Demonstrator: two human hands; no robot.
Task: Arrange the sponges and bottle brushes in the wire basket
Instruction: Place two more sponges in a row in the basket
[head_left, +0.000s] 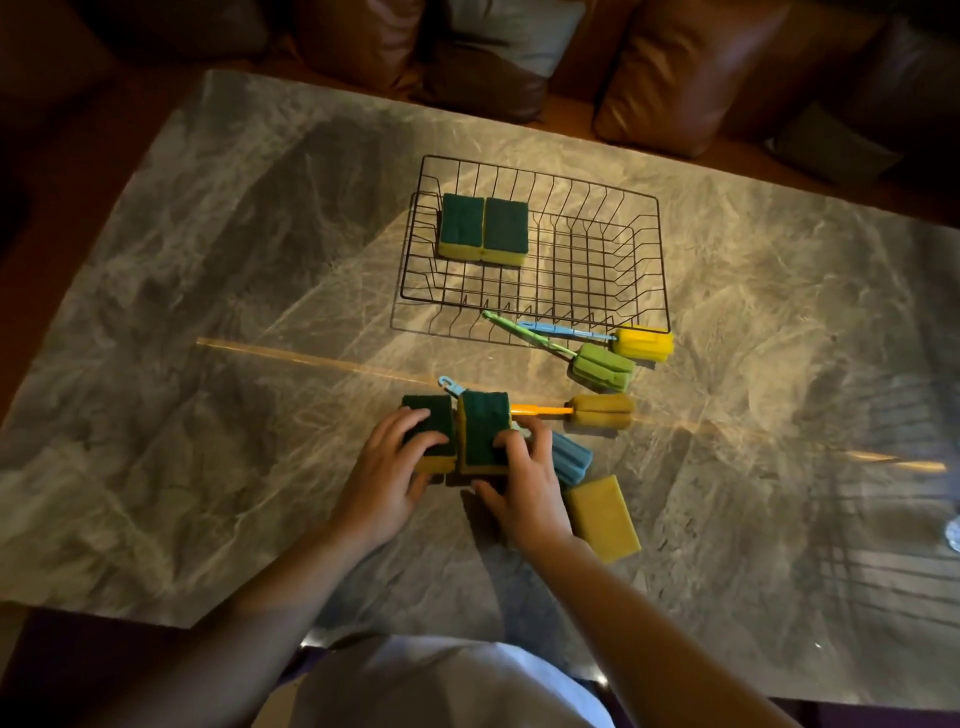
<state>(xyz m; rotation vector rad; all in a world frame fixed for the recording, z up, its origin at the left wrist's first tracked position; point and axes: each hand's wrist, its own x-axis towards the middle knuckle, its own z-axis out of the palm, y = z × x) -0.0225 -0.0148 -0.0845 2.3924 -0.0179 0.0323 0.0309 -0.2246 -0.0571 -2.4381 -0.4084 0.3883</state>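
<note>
A black wire basket (644, 249) stands on the marble table and holds two green-topped yellow sponges (483, 228) side by side in its far left corner. My left hand (395, 467) grips a green-topped sponge (426, 413) near the table's front. My right hand (524, 478) grips a second sponge (483, 415) beside it, tilted up. A blue bottle brush (571, 457) lies partly under my right hand. An orange-handled brush (602, 410), a green brush (602, 366) and a yellow-headed brush (644, 343) lie in front of the basket. One yellow sponge (602, 514) lies face down at the right.
The marble table (208, 364) spreads wide on both sides. Brown leather sofa cushions (701, 78) stand behind its far edge. A glassy object (953, 535) shows at the right border.
</note>
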